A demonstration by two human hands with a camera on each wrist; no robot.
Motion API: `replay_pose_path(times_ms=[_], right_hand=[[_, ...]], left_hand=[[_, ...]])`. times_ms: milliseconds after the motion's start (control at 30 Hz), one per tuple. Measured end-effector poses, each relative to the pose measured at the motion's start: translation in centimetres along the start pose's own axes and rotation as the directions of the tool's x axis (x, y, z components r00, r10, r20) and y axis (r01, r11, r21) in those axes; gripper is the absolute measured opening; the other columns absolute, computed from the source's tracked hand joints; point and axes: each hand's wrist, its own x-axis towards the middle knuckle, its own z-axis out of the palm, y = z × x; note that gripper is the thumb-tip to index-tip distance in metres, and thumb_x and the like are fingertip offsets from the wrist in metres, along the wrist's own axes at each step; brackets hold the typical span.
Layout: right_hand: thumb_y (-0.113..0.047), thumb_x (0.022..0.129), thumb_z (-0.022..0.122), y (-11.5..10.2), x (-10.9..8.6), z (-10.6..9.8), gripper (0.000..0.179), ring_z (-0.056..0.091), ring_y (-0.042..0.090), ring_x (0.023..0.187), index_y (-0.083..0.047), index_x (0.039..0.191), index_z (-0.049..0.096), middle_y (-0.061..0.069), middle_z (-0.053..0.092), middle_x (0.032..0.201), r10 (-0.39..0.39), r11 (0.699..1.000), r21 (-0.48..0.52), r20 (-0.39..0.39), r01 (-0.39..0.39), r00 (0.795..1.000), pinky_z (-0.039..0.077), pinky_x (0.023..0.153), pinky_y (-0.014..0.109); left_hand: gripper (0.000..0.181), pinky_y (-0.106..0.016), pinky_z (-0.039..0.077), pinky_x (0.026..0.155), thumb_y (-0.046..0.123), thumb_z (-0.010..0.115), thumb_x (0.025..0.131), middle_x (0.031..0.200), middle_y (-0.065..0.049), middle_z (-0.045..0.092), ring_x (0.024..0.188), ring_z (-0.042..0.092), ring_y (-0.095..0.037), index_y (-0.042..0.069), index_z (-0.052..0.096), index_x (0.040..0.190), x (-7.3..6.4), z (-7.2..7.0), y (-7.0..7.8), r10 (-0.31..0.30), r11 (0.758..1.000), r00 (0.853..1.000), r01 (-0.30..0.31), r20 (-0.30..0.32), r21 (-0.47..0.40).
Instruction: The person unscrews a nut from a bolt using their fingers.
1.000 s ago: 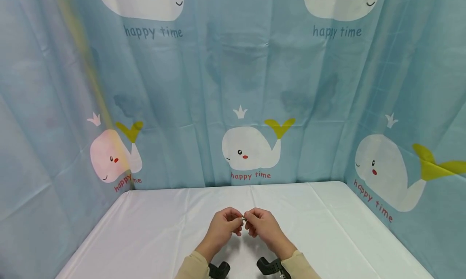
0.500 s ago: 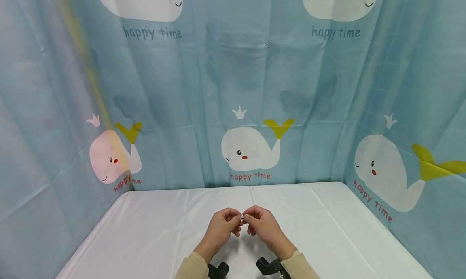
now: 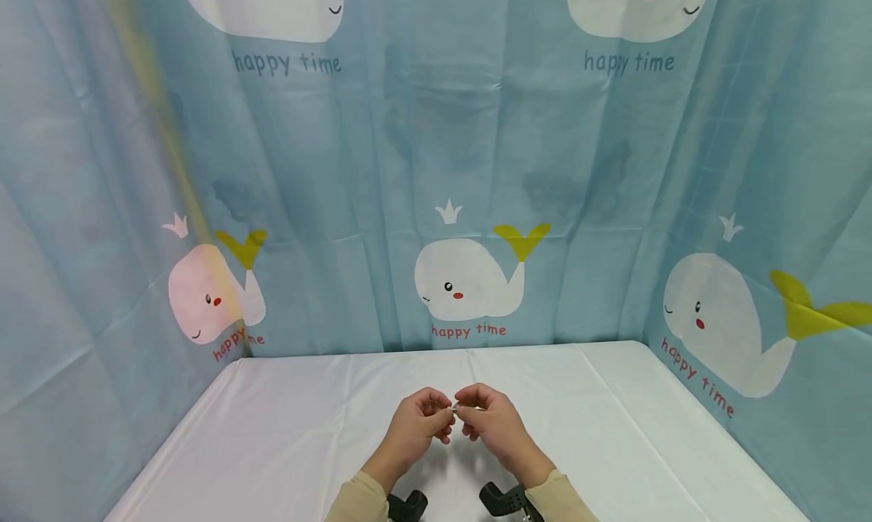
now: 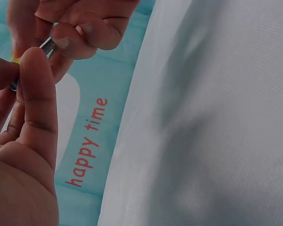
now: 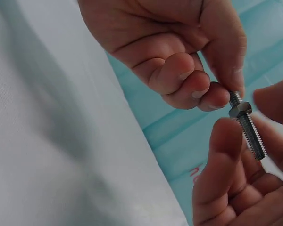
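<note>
A silver threaded bolt (image 5: 253, 136) with a hex nut (image 5: 240, 109) partway along it is held between the two hands, above the table. The left hand (image 3: 414, 430) pinches one end of the bolt between thumb and index finger, hiding that end in the right wrist view. The right hand (image 3: 500, 430) is around the nut and the free threaded end, its thumb and index finger (image 5: 276, 101) parted on either side. Part of the shaft (image 4: 47, 45) shows between both hands in the left wrist view.
The table has a white cloth (image 3: 272, 424). Blue curtains (image 3: 368, 166) with printed whales stand behind it and along both sides. Black wrist mounts (image 3: 502, 499) sit below the hands at the sleeves.
The right thumb and index finger, together at the bolt half a second ago, have parted, and more of the shaft shows between them. The left hand keeps its pinch nearly in place.
</note>
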Motion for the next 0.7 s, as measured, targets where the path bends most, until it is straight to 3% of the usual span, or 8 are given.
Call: replay_pose_path(times_ms=[267, 467, 700], right_hand=[[-0.024, 0.099, 0.063, 0.00, -0.13, 0.06, 0.023, 0.055, 0.016, 0.060, -0.001, 0.099, 0.067, 0.008, 0.066, 0.082, 0.041, 0.999, -0.014, 0.044, -0.040, 0.998, 0.049, 0.053, 0.028], [-0.015, 0.093, 0.066, -0.54, -0.15, 0.08, 0.026, 0.061, 0.020, 0.068, 0.000, 0.113, 0.063, 0.008, 0.065, 0.091, 0.036, 0.999, 0.009, 0.029, -0.036, 0.999, 0.051, 0.057, 0.032], [-0.020, 0.098, 0.063, 0.03, -0.01, -0.02, 0.019, 0.057, 0.018, 0.061, -0.001, 0.099, 0.066, 0.009, 0.066, 0.082, 0.048, 0.999, 0.003, 0.053, -0.049, 0.997, 0.050, 0.054, 0.029]], left_hand=[[0.008, -0.034, 0.058, 0.062, 0.001, 0.065, 0.090, 0.081, -0.011, 0.065, 0.068, 0.063, -0.020, 0.000, 0.063, 0.098, -0.01, 0.01, -0.17, 0.001, 1.000, 1.000, -0.001, -0.008, 0.018], [0.012, -0.034, 0.058, 0.062, 0.003, 0.066, 0.090, 0.082, -0.011, 0.067, 0.068, 0.063, -0.020, -0.003, 0.062, 0.100, 0.15, 0.03, -0.15, 0.016, 1.000, 1.000, -0.016, -0.020, 0.019], [0.010, -0.034, 0.058, 0.062, 0.002, 0.065, 0.089, 0.082, -0.011, 0.067, 0.067, 0.064, -0.022, -0.001, 0.062, 0.099, 0.04, 0.16, -0.22, -0.008, 1.000, 1.000, 0.008, -0.025, 0.026]])
